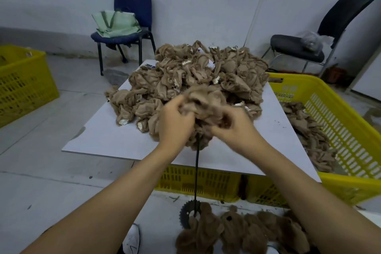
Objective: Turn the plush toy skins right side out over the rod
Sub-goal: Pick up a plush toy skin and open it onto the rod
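A brown plush skin (203, 101) sits bunched on top of a thin black rod (196, 173) that rises from a toothed gear base (185, 211) on the floor. My left hand (175, 123) grips the skin's left side and my right hand (231, 126) grips its right side, fingers curled into the fur. Behind them a big heap of inside-out tan skins (185, 80) covers the white table (107, 140). Several furry finished skins (243, 233) lie on the floor near the rod's base.
A yellow crate (338, 121) with more skins stands at the right, another yellow crate (22, 80) at the left, and one under the table (206, 181). A blue chair (132, 8) with a green bag and a black chair (342, 18) stand by the wall.
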Motion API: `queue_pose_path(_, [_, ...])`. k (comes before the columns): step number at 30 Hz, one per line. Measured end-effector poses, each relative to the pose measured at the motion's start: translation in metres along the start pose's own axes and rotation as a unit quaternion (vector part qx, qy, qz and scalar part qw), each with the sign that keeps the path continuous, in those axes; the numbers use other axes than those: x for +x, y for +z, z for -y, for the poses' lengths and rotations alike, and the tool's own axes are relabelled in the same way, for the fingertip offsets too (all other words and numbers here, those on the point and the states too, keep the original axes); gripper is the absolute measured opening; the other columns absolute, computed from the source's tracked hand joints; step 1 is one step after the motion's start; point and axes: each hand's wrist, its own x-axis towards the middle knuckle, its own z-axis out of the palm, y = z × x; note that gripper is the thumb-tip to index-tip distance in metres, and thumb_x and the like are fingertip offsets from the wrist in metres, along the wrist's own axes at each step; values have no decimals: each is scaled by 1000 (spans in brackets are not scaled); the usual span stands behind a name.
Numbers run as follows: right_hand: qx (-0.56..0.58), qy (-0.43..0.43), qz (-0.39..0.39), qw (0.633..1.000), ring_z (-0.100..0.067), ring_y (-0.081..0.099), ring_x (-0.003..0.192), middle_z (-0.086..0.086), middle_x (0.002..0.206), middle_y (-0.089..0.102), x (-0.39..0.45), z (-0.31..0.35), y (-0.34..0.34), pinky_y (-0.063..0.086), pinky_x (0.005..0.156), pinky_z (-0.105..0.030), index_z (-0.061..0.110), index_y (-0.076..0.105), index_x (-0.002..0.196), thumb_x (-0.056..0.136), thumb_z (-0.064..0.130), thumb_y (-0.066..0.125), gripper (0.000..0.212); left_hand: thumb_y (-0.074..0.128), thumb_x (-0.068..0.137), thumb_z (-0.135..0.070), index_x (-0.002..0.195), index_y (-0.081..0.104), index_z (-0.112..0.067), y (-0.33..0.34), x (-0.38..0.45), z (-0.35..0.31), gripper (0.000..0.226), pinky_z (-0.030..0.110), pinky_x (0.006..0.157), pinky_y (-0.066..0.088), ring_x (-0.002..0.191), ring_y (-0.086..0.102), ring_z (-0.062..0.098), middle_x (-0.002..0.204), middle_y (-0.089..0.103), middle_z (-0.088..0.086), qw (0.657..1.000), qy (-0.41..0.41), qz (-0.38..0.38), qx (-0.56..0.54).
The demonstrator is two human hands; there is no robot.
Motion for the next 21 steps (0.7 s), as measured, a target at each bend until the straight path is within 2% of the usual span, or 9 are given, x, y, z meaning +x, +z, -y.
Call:
queue_pose_path(2, [-9, -27, 3, 1000, -2, 61, 64, 14, 71, 64, -7, 3, 12, 50, 59, -21, 27, 65, 82, 86, 8, 72, 21, 52, 75, -7, 60, 30, -23, -2, 7, 0, 31, 33, 53, 23, 52, 27, 13, 53, 30, -6, 999, -31, -28, 3])
queue_pose_path(5, [34, 4, -74, 997, -6, 68, 83, 5, 90, 72, -1, 0, 9, 59, 76, -32, 15, 70, 100, 87, 6, 70, 16, 58, 75, -10, 67, 30, -19, 0, 13, -1, 31, 36, 53, 25, 54, 32, 19, 59, 33, 5, 999, -39, 30, 20])
queue_pose_path(7, [74, 26, -105, 991, -10, 68, 95, 1, 101, 72, 7, -2, 4, 59, 84, -38, 13, 68, 112, 89, 4, 68, 24, 63, 77, -8, 74, 36, -14, 1, 12, 0, 28, 40, 52, 32, 58, 38, 21, 68, 41, 14, 998, -32, 54, 4])
queue_pose_path(10, [109, 13, -128, 986, -10, 69, 96, 4, 103, 71, 10, -2, 3, 60, 80, -35, 21, 67, 110, 89, -6, 59, 36, 67, 78, -5, 84, 50, -13, -2, 11, -1, 19, 49, 65, 47, 77, 53, 23, 81, 54, 4, 994, 41, 82, 58])
queue_pose_path(14, [196, 58, -93, 974, -14, 70, 100, 1, 104, 73, 11, -5, 2, 60, 78, -31, 22, 69, 108, 83, -16, 61, 47, 64, 68, 6, 81, 50, -10, -10, 12, 2, 24, 36, 72, 28, 88, 33, 15, 93, 41, -2, 960, 145, -17, 239])
queue_pose_path(16, [233, 113, -32, 965, -19, 70, 105, -2, 112, 74, 13, -5, 3, 59, 89, -38, 16, 66, 118, 85, -5, 70, 40, 58, 64, 15, 81, 58, -7, -17, 12, 1, 28, 34, 71, 22, 87, 32, 19, 92, 39, 3, 946, 169, -70, 266])
queue_pose_path(18, [299, 179, 29, 937, -23, 69, 110, -3, 119, 72, 14, -6, 2, 55, 96, -46, 17, 63, 125, 88, 19, 75, 39, 54, 65, 22, 86, 69, -4, -24, 13, 0, 37, 37, 69, 29, 86, 34, 21, 89, 41, 8, 947, 187, -105, 239])
queue_pose_path(20, [377, 222, 50, 898, -27, 69, 110, -5, 121, 71, 16, -6, -2, 58, 90, -44, 12, 62, 124, 85, 36, 76, 47, 53, 67, 25, 89, 75, -3, -30, 17, -1, 41, 38, 64, 35, 84, 36, 22, 87, 39, 7, 946, 217, -128, 203])
queue_pose_path(21, [421, 239, 38, 874, -29, 71, 105, -7, 117, 72, 18, -6, -4, 59, 81, -39, 7, 59, 118, 84, 34, 78, 48, 52, 68, 25, 90, 76, -2, -33, 18, -2, 42, 37, 63, 36, 83, 37, 23, 86, 40, 7, 945, 230, -131, 193])
